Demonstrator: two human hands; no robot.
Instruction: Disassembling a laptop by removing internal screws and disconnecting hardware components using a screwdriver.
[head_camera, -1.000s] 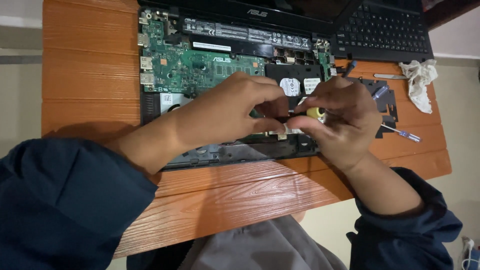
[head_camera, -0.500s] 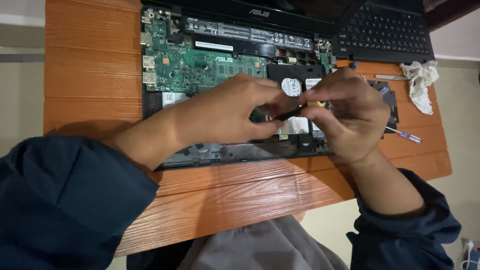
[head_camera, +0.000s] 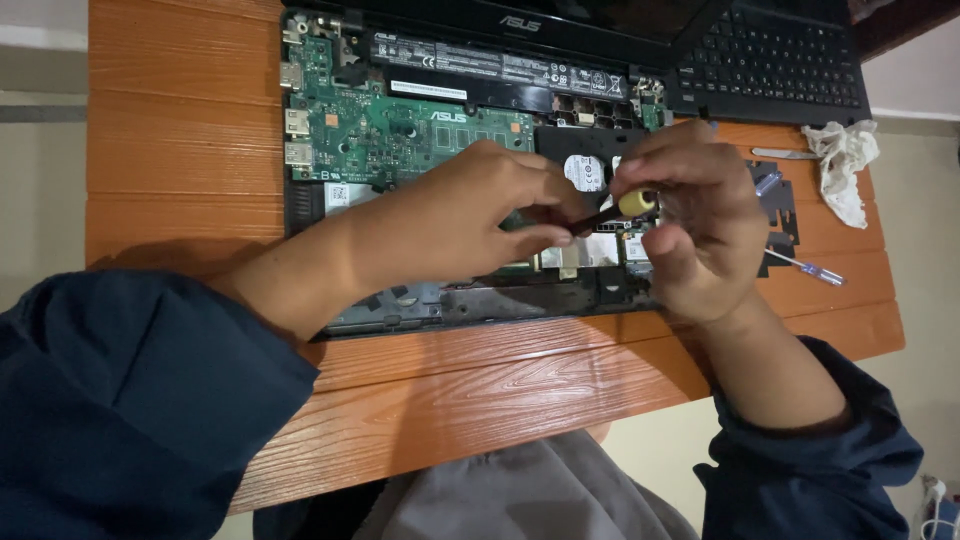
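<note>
**A home repair corner, not a fitted workshop**

Under both hands lies an opened laptop with its green circuit board bare, on a small orange wooden table. To the right of the right hand rest 1 screwdriver and a crumpled cloth (plain pale walls and floor around).

A crumpled white cloth and a small blue-handled screwdriver lie on the orange wooden table, near a detached black keyboard.

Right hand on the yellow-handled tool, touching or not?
Touching. Head view shows the right hand with fingers wrapped over the yellow-handled tool, no gap, above the opened laptop.
</note>
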